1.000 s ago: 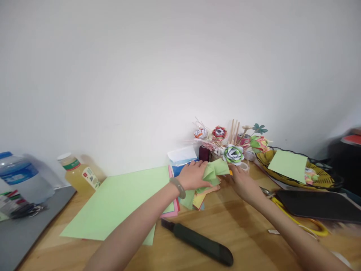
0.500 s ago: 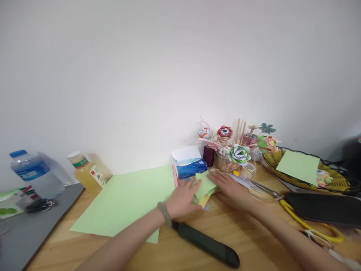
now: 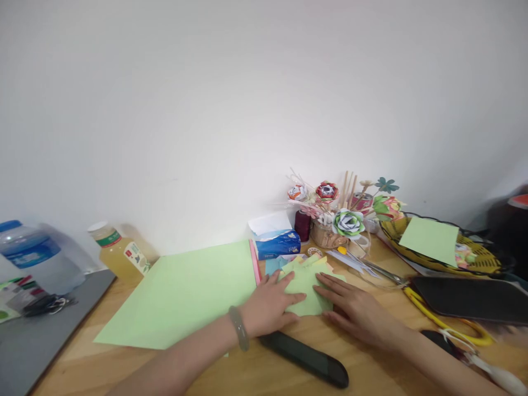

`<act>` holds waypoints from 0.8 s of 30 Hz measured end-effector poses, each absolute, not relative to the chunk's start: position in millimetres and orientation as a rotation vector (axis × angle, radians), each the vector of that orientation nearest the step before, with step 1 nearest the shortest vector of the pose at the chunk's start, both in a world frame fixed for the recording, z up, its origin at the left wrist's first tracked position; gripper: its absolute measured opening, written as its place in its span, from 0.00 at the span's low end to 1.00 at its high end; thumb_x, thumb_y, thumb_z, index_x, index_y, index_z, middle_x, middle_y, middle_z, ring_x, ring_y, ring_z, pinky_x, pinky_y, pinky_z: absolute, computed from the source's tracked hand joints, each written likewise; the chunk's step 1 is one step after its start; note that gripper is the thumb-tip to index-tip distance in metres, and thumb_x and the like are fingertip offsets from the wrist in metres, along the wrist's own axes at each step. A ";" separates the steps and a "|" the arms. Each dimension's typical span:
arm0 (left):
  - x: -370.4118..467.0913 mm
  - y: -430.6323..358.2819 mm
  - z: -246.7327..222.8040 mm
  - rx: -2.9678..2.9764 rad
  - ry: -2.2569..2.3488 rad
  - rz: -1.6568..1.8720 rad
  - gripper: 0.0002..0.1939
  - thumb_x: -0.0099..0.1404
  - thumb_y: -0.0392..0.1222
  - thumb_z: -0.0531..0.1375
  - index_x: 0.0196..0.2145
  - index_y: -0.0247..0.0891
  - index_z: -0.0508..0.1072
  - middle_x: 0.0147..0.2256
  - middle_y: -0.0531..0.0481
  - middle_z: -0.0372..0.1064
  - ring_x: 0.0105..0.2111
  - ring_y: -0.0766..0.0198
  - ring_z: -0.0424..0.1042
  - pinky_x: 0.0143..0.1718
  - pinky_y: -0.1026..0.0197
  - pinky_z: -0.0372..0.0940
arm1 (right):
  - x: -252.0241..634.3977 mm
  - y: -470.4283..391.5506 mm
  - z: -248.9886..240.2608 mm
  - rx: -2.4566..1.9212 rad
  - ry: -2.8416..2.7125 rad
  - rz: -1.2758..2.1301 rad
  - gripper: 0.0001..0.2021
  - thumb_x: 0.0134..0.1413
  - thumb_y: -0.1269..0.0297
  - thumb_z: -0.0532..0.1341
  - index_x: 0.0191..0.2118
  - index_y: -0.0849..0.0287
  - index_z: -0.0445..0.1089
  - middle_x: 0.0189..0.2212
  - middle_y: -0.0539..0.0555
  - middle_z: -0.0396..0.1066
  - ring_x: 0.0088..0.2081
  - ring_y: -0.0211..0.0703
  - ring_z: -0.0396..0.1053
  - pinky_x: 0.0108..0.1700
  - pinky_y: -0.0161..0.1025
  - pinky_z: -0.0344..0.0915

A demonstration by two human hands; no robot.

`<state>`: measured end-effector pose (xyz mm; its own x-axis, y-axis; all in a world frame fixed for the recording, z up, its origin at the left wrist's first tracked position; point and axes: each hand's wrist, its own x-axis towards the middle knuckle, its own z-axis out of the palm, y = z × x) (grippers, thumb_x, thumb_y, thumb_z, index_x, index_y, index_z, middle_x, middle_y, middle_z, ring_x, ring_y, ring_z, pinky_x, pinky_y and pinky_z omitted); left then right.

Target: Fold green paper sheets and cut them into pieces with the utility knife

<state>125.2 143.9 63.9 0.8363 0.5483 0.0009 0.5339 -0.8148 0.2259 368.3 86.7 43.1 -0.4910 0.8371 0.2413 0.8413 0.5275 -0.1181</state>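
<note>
A small green paper (image 3: 307, 291) lies flat on the wooden table between my hands. My left hand (image 3: 270, 305) rests on its left edge with the fingers spread. On the right edge lies my right hand (image 3: 357, 311), its fingers stretched out and apart. Yellow and blue paper pieces (image 3: 280, 264) show behind the green paper. A large green sheet (image 3: 181, 291) spreads out to the left, partly beneath my left forearm. Nearer to me, a dark-handled tool (image 3: 307, 357) lies beside my left wrist.
Two bottles (image 3: 119, 253) (image 3: 39, 256) stand at the left by a grey board (image 3: 58, 335). Behind are a blue tissue pack (image 3: 276, 245) and paper flowers (image 3: 348, 223). Scissors (image 3: 445, 319), a black flat object (image 3: 470, 300) and a basket (image 3: 487, 253) lie right.
My hands have moved apart and slightly nearer to me. The small green paper between them now shows as a wider, flat piece, with coloured pieces behind it.
</note>
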 end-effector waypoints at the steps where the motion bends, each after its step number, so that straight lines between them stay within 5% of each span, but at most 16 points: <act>1: 126.2 143.0 63.7 2.847 0.835 0.103 0.22 0.62 0.50 0.56 0.54 0.52 0.63 0.62 0.44 0.44 0.59 0.38 0.47 0.53 0.37 0.49 | 367.7 84.6 42.8 -1.417 -2.490 -0.022 0.22 0.55 0.56 0.54 0.56 0.54 0.61 0.58 0.59 0.56 0.57 0.49 0.56 0.54 0.47 0.59; 6: 128.9 142.0 62.6 3.023 0.782 0.124 0.18 0.63 0.45 0.56 0.51 0.49 0.66 0.59 0.47 0.52 0.58 0.41 0.50 0.52 0.43 0.54 | 373.7 92.5 43.2 -1.513 -2.376 -0.072 0.16 0.59 0.60 0.50 0.47 0.55 0.70 0.50 0.58 0.67 0.51 0.47 0.64 0.51 0.46 0.62; 10: 127.6 144.1 62.3 3.071 0.732 0.153 0.18 0.63 0.46 0.56 0.51 0.46 0.66 0.58 0.47 0.54 0.57 0.42 0.52 0.52 0.45 0.55 | 385.5 128.0 48.7 -1.680 -2.205 -0.162 0.19 0.61 0.67 0.44 0.55 0.59 0.61 0.55 0.62 0.60 0.53 0.50 0.61 0.50 0.50 0.62; 15: 125.8 143.6 64.4 3.060 0.728 0.147 0.18 0.65 0.44 0.54 0.52 0.47 0.65 0.58 0.48 0.54 0.57 0.42 0.51 0.53 0.43 0.54 | 393.1 158.3 54.1 -1.795 -2.296 -0.132 0.14 0.57 0.60 0.56 0.48 0.58 0.64 0.47 0.55 0.65 0.44 0.42 0.66 0.44 0.46 0.65; 24: 130.7 145.9 64.4 3.093 0.741 0.143 0.19 0.66 0.43 0.51 0.54 0.46 0.62 0.59 0.44 0.51 0.61 0.41 0.40 0.54 0.34 0.46 | 424.9 134.4 77.4 -2.275 -1.923 -0.405 0.16 0.56 0.59 0.56 0.49 0.60 0.63 0.44 0.55 0.66 0.41 0.41 0.67 0.41 0.46 0.66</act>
